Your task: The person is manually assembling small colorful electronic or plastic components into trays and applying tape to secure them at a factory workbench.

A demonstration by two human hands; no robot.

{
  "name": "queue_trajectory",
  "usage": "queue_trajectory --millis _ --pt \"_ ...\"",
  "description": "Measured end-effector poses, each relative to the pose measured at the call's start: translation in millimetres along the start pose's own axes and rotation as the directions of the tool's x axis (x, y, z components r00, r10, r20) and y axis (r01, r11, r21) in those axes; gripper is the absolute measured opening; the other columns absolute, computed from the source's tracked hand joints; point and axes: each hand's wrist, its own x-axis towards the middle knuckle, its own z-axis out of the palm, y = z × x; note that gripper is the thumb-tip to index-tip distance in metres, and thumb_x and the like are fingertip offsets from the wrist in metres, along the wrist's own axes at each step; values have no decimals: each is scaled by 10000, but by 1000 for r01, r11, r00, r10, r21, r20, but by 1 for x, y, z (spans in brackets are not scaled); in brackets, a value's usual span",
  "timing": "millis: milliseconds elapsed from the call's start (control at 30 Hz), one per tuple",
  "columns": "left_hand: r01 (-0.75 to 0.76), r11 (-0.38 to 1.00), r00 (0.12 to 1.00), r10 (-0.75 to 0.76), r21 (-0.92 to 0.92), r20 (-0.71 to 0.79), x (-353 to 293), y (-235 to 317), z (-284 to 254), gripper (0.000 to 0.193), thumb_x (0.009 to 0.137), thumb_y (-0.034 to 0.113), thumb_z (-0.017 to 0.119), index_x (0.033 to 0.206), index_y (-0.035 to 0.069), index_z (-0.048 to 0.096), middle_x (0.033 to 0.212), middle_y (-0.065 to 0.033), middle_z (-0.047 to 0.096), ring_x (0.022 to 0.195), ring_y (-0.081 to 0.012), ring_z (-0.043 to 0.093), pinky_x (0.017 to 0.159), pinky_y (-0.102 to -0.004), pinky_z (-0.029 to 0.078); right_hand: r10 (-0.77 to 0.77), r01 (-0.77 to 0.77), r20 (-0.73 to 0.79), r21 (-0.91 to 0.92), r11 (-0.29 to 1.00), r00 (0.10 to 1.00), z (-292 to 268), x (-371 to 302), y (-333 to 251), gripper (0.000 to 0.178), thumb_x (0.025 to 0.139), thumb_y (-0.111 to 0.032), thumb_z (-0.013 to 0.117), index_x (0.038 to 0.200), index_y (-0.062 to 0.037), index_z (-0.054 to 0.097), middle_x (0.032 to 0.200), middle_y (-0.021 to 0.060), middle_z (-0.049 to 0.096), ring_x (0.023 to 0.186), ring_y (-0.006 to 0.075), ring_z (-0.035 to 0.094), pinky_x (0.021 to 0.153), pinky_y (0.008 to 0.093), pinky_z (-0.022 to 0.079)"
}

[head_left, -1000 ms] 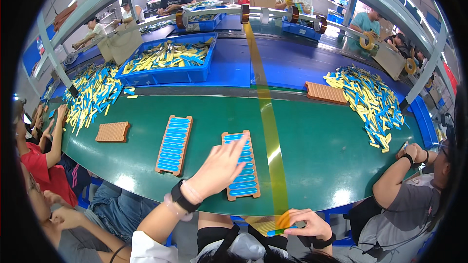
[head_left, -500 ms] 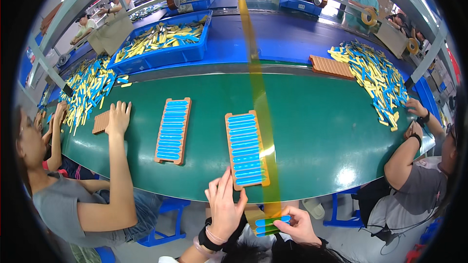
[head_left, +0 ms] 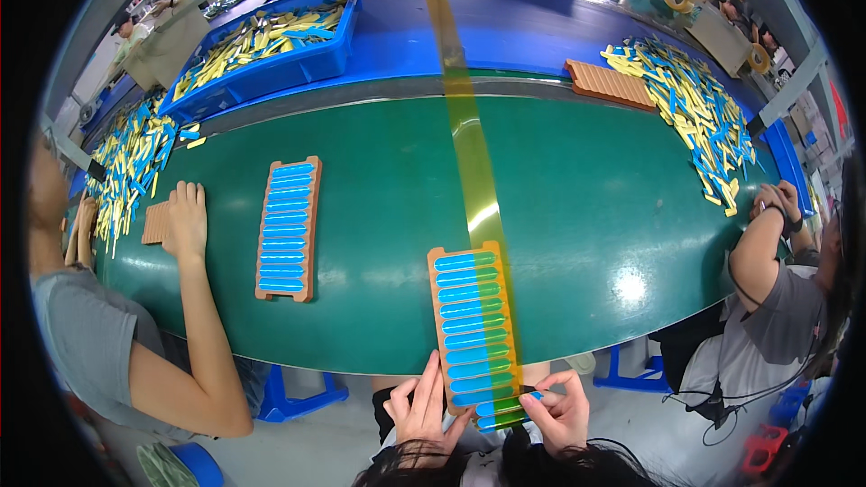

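Note:
An orange-brown grooved tray (head_left: 439,314) filled with blue strips (head_left: 465,325) lies before me, its near end past the table edge. My left hand (head_left: 419,410) holds the tray's near left corner, fingers along the side and thumb at the end. A translucent amber tape (head_left: 469,140) runs down from a roll at the top and covers the right part of the strips. My right hand (head_left: 561,408) pinches the tape's near end, where a couple of blue strips (head_left: 499,413) sit under or on it. What lies beneath that end is hidden.
A second filled tray (head_left: 313,225) lies to the left on the green table (head_left: 379,198). Yellow and blue strips pile up left (head_left: 135,167) and right (head_left: 690,122); an orange tray (head_left: 609,86) lies beside the right pile. A blue bin (head_left: 271,81) stands behind. Co-workers sit on both sides.
The filled tray has come toward me, under the tape and over the table edge. My left hand has moved with it; my right hand still pinches the tape end. The view has shifted.

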Motion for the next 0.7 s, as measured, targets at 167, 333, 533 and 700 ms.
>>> queue_trajectory --millis 167,333,533,700 --pt "-5 996 998 0 88 66 10 5 3 754 564 342 725 1202 35 466 1332 7 365 936 -194 377 819 -342 266 -33 33 -15 20 999 999 0 4 10 284 788 75 545 942 -6 321 796 156 606 712 103 579 565 172 421" --pt "-14 996 998 19 85 -67 14 7 12 701 590 355 698 1179 36 494 1306 6 402 917 -176 388 774 -332 264 -44 44 4 -60 997 999 -3 6 11 291 791 72 551 908 -23 301 809 157 600 720 111 585 547 174 429" --pt "-35 998 991 41 49 -125 20 8 18 624 633 345 664 1146 20 519 1264 -16 452 877 -172 408 768 -323 268 -11 9 -88 -24 1000 996 -1 10 15 308 783 74 562 885 -34 293 791 155 598 709 92 572 526 167 411" --pt "-48 997 990 56 67 -128 21 7 15 600 658 356 641 1131 6 527 1252 -24 464 870 -167 411 763 -319 269 -34 35 -86 9 999 996 2 13 16 310 781 75 564 885 -38 296 788 154 604 718 89 568 556 168 423"
